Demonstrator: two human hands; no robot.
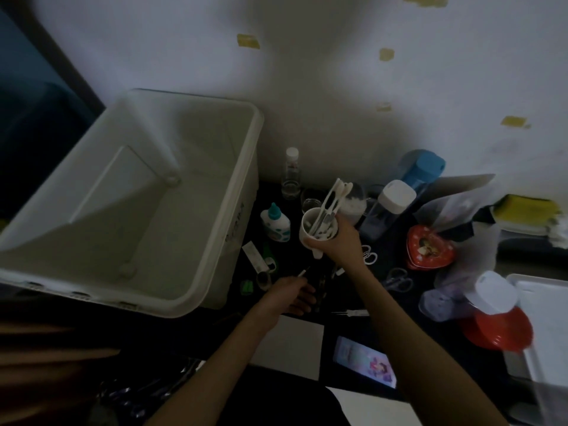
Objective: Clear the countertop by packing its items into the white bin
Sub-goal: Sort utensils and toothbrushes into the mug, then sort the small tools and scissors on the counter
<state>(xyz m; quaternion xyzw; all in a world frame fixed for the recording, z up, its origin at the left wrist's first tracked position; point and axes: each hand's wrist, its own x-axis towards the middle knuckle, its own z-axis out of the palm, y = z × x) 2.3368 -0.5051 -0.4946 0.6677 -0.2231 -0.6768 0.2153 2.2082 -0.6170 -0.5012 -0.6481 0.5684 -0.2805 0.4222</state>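
- Your right hand is curled around a white cup, holding it just above the dark countertop, near its back edge.
- White sticks and tools poke up out of the cup and lean toward the wall.
- Your left hand is low over the countertop, close to the front right corner of the white bin. A thin stick-like thing shows by the fingers, but it is too dark to tell if you are pinching it or just touching.
- That big white bin sits at the left end of the countertop, and nothing shows inside it.
- Just beside the bin's right wall stand a small glue bottle with a blue cap and a clear bottle near the wall.
- A white flat strip and some green bits lie between the bin and your left hand.
- Right of the cup are a tall bottle with a white lid and a blue-topped bottle behind it.
- A red heart-shaped tin lies further right, with small scissors in front of it.
- At the right end are a red bowl and a white tray.
- Near the front edge lie a white card and a phone with a lit screen.
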